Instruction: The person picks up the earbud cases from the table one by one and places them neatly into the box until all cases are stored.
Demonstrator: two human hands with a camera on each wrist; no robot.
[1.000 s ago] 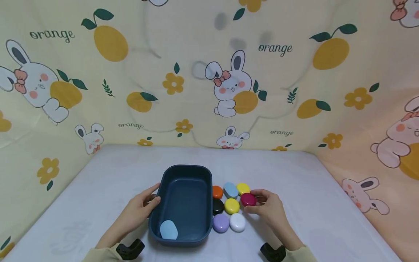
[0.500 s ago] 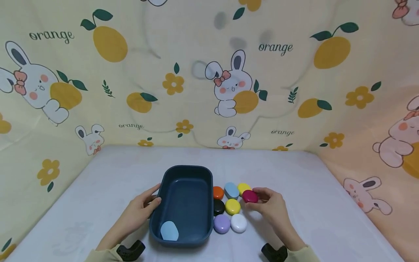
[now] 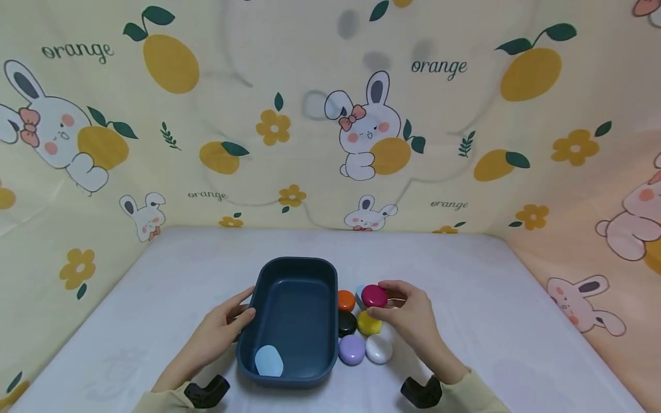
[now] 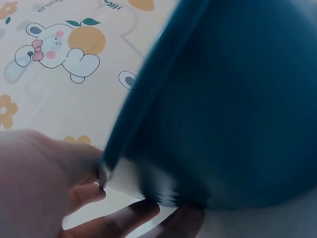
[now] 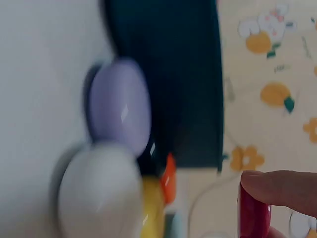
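My left hand grips the left side of a dark blue rectangular tub; in the left wrist view its fingers touch the outer wall below the rim. A flat light blue piece lies inside, at the tub's near left. My right hand pinches a glossy crimson disc between thumb and fingers, raised over the other discs. In the right wrist view the crimson disc stands edge-on, apart from the tub. Behind it, a light blue disc is mostly hidden.
Along the tub's right side sit an orange disc, a black disc, a yellow disc, a lilac disc and a white disc. A white cloth covers the table; a printed curtain surrounds it.
My right hand has lifted the crimson disc from the right end of the group and carried it left, over the light blue and yellow discs. The left hand keeps its hold on the tub.
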